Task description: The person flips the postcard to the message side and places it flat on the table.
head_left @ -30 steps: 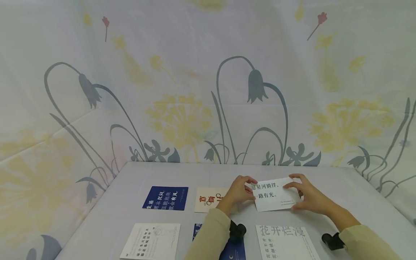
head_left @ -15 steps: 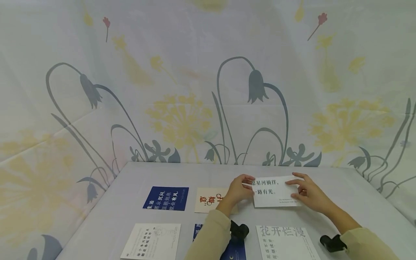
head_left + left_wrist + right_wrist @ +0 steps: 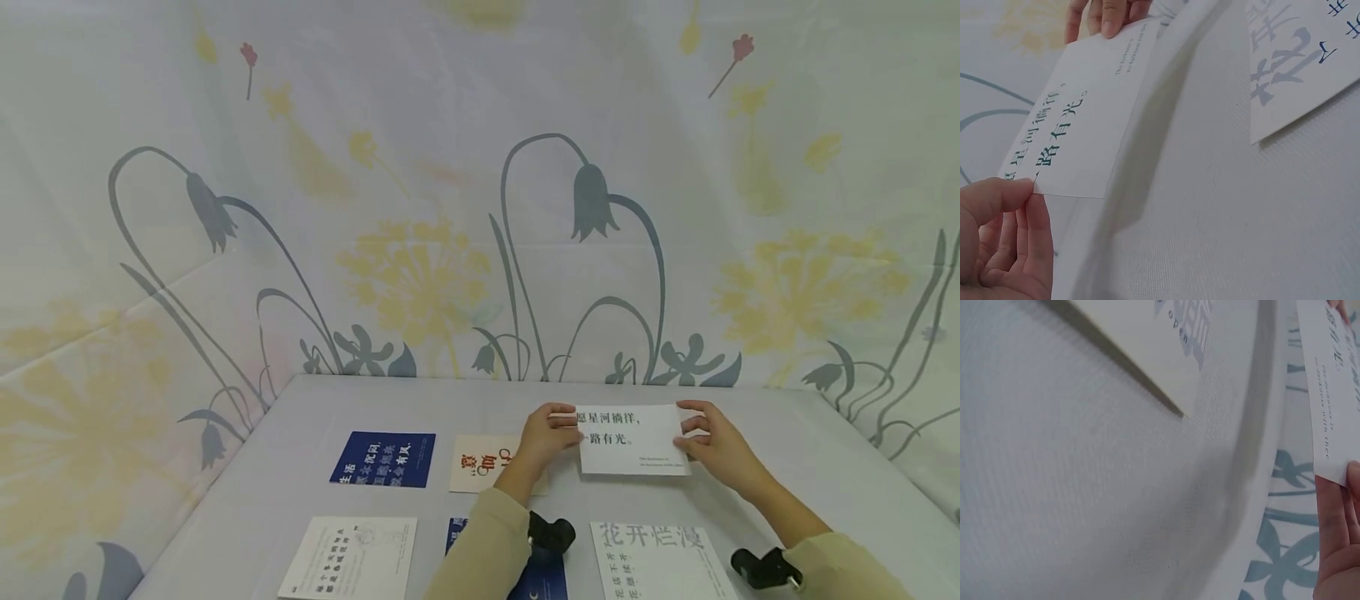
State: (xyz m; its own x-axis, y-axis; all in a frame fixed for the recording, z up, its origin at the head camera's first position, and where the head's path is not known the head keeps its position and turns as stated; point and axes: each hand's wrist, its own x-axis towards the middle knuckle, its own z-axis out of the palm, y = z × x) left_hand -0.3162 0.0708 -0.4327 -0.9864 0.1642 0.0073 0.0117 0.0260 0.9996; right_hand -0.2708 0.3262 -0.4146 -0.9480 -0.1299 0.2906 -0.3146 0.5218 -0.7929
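A white card (image 3: 633, 446) with dark printed writing is held up above the table, its face toward the head camera. My left hand (image 3: 546, 443) pinches its left edge between thumb and fingers, covering a bit of the writing. On the opposite edge my right hand (image 3: 716, 446) pinches the same card. The left wrist view shows the left thumb (image 3: 1007, 195) on the card's face with the fingers behind. At the right border of the right wrist view, part of the right hand (image 3: 1338, 544) grips the card's end; the rest is cut off.
A blue card (image 3: 384, 458) and a cream card (image 3: 480, 462) lie in the back row. Nearer are a white card with a drawing (image 3: 352, 554), a dark blue card (image 3: 543, 577) partly under the left forearm, and a white card with grey lettering (image 3: 663, 562). A flowered curtain (image 3: 450, 208) hangs behind.
The card has turned from tilted to nearly level and faces the camera more squarely. The right fingers have shifted from over its face to its right edge. The cards on the table stay put.
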